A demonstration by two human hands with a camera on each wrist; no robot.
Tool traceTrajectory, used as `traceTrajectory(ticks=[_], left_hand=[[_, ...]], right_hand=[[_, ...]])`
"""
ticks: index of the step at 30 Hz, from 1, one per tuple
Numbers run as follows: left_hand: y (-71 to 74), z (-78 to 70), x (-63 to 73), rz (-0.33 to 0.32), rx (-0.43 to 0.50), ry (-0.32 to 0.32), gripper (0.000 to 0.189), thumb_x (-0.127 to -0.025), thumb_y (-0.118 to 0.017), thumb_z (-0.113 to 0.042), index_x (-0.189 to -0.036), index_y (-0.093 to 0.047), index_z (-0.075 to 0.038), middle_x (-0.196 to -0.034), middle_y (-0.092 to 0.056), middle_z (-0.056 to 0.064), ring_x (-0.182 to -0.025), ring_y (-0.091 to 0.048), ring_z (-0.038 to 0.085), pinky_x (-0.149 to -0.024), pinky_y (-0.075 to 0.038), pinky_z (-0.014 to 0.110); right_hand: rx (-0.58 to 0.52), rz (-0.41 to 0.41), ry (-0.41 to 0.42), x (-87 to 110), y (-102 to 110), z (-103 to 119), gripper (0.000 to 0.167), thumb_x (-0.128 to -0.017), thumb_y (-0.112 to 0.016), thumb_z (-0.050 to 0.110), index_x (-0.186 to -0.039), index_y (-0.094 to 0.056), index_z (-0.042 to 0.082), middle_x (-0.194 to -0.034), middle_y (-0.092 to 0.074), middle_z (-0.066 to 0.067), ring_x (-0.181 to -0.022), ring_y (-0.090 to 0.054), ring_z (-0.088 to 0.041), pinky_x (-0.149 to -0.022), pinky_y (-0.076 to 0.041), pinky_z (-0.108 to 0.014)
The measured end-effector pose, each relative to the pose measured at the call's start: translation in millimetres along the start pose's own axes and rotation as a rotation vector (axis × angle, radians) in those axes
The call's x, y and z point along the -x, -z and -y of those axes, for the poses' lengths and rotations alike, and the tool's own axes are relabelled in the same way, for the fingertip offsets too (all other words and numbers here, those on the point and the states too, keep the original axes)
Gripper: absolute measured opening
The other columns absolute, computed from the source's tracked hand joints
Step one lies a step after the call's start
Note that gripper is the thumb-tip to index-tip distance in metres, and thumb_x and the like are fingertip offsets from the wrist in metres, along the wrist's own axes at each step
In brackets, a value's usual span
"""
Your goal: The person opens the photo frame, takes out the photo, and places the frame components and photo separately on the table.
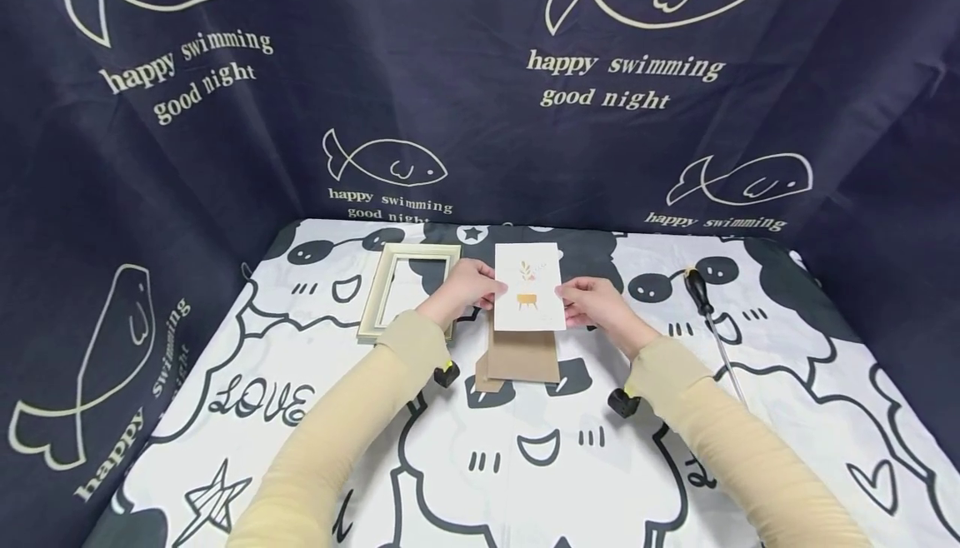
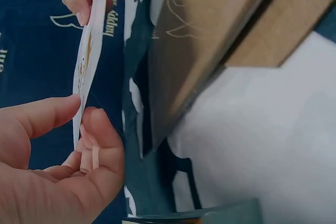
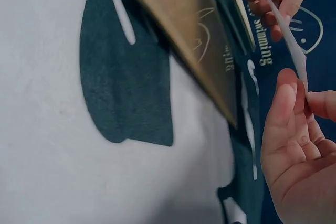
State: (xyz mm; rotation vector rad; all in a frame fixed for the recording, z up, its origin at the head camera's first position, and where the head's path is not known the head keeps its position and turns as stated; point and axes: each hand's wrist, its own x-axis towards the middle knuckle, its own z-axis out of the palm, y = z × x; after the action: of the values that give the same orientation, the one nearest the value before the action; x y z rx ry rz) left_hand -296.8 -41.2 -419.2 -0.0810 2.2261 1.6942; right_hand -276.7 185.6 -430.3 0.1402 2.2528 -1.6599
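Note:
Both hands hold up a white picture card (image 1: 527, 315) printed with a plant in an orange pot. The left hand (image 1: 470, 283) pinches its left edge between thumb and fingers. On the opposite edge, the right hand (image 1: 596, 300) grips it the same way. Seen from the left wrist, the card (image 2: 90, 56) is almost edge-on and slightly bowed. Below it lies a brown backing board (image 1: 525, 358), whose glossy top (image 2: 189, 30) mirrors the fish on the curtain. A smaller brown piece (image 1: 486, 371) pokes out at the board's left.
An empty cream picture frame (image 1: 369, 315) lies left of the board, close by the left hand. Over on the right is a screwdriver (image 1: 697, 290) with a black handle and long shaft. A dark fish-print curtain (image 1: 495, 148) rises behind the table's patterned cloth (image 1: 337, 415).

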Motion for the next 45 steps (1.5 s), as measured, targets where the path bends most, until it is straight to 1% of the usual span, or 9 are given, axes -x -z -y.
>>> traceTrajectory(ticks=[3,8,16,21,24,28,33,38,45], left_hand=[[-1.8,3.0,-3.5,-0.012,-0.015,0.015,0.018,-0.081,-0.069,0.000,-0.089,-0.054,-0.001,-0.067,-0.055,0.004,-0.054,-0.054,0.009,-0.050,-0.049,0.020],[-5.0,7.4,-8.0,-0.033,-0.053,0.024,0.017,-0.080,-0.069,0.003,-0.089,-0.055,0.001,-0.069,-0.055,0.006,-0.053,-0.054,0.010,-0.051,-0.051,0.021],[-9.6,10.1,-16.6,-0.098,-0.131,0.041,0.017,-0.077,-0.069,0.007,-0.086,-0.055,0.002,-0.072,-0.054,0.007,-0.046,-0.053,0.010,-0.048,-0.051,0.021],[-10.4,11.5,-18.3,-0.113,-0.244,0.056,0.017,-0.078,-0.070,0.003,-0.090,-0.058,0.001,-0.066,-0.056,0.006,-0.046,-0.054,0.011,-0.050,-0.051,0.023],[-10.5,14.1,-19.8,-0.121,-0.327,0.048,0.016,-0.078,-0.070,0.000,-0.089,-0.059,0.000,-0.058,-0.057,0.004,-0.045,-0.055,0.011,-0.049,-0.051,0.023],[-11.7,16.6,-22.1,-0.131,-0.394,0.036,0.014,-0.078,-0.069,-0.001,-0.088,-0.059,0.000,-0.053,-0.054,0.002,-0.043,-0.054,0.010,-0.045,-0.048,0.020],[-11.6,16.4,-22.8,-0.138,-0.451,0.040,0.014,-0.078,-0.069,-0.003,-0.088,-0.059,-0.001,-0.051,-0.053,0.000,-0.042,-0.053,0.010,-0.041,-0.042,0.018],[-11.5,16.2,-20.9,-0.137,-0.497,0.013,0.014,-0.078,-0.068,-0.003,-0.090,-0.061,0.001,-0.048,-0.052,0.000,-0.040,-0.052,0.009,-0.040,-0.041,0.018],[-11.3,16.4,-18.8,-0.139,-0.562,-0.032,0.017,-0.078,-0.066,-0.001,-0.094,-0.064,0.004,-0.045,-0.052,-0.001,-0.037,-0.049,0.007,-0.040,-0.040,0.017]], right_hand=[[-0.008,-0.004,-0.010,-4.7,-1,-5,0.028,-0.092,-0.058,0.017,-0.108,-0.054,-0.006,-0.075,-0.058,-0.001,-0.059,-0.058,-0.007,-0.056,-0.053,-0.020],[-0.011,-0.028,-0.031,-13.5,-4,-13,0.028,-0.092,-0.058,0.017,-0.108,-0.055,-0.006,-0.074,-0.057,-0.001,-0.059,-0.058,-0.008,-0.055,-0.052,-0.020],[0.015,-0.058,-0.033,-22.4,-10,-19,0.025,-0.091,-0.060,0.015,-0.104,-0.056,-0.006,-0.067,-0.056,-0.002,-0.054,-0.055,-0.008,-0.052,-0.052,-0.021],[0.007,-0.050,-0.024,-24.3,-11,-21,0.029,-0.089,-0.062,0.014,-0.107,-0.056,-0.009,-0.067,-0.056,-0.001,-0.052,-0.056,-0.008,-0.051,-0.052,-0.021],[0.031,-0.058,-0.032,-26.1,-13,-21,0.030,-0.087,-0.065,0.014,-0.107,-0.056,-0.007,-0.064,-0.058,0.000,-0.050,-0.056,-0.006,-0.049,-0.051,-0.020],[0.088,-0.073,-0.046,-27.7,-15,-20,0.028,-0.085,-0.068,0.013,-0.103,-0.057,-0.005,-0.058,-0.058,-0.001,-0.045,-0.054,-0.006,-0.046,-0.050,-0.020],[0.142,-0.080,-0.060,-29.0,-17,-18,0.025,-0.085,-0.068,0.013,-0.100,-0.057,-0.003,-0.058,-0.058,-0.001,-0.044,-0.054,-0.006,-0.045,-0.050,-0.021],[0.165,-0.069,-0.067,-27.0,-17,-14,0.025,-0.083,-0.070,0.011,-0.099,-0.057,-0.003,-0.061,-0.059,-0.003,-0.044,-0.055,-0.007,-0.047,-0.052,-0.023],[0.163,-0.049,-0.025,-24.1,-15,-11,0.022,-0.080,-0.072,0.009,-0.091,-0.057,-0.003,-0.061,-0.060,-0.004,-0.044,-0.057,-0.008,-0.048,-0.054,-0.026]])
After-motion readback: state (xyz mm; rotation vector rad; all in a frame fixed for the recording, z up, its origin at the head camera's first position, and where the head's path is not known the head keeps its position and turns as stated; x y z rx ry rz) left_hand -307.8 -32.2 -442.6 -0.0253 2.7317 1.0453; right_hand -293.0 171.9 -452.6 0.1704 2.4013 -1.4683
